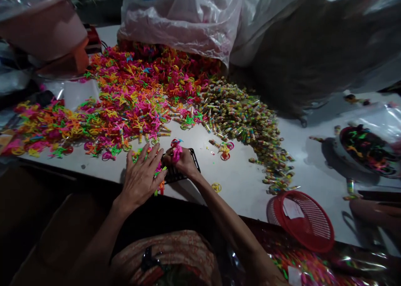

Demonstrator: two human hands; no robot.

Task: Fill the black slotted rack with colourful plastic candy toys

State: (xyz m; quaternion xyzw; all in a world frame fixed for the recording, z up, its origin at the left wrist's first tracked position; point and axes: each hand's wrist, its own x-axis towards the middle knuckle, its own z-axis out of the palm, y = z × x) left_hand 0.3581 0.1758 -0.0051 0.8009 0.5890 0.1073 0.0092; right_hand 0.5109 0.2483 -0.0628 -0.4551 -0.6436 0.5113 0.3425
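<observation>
My left hand (140, 178) lies with its fingers stretched out over a few green and orange plastic pieces (161, 185) at the table's front edge. Close by on the right, my right hand (182, 160) has its fingers closed around a pink plastic piece (176, 153). Under the right hand sits a black slotted tray (175, 176), partly covered by that hand. A wide heap of small pink, yellow, green and orange plastic pieces (131, 98) spreads behind and left of my hands.
A pile of small wrapped tubes (244, 110) lies right of the heap. Plastic bags (181, 22) stand behind it. A red basket (308, 221) tilts at the front right edge. Another person's hand (372, 210) shows at far right, below a bowl (368, 150). A pink tub (46, 24) stands far left.
</observation>
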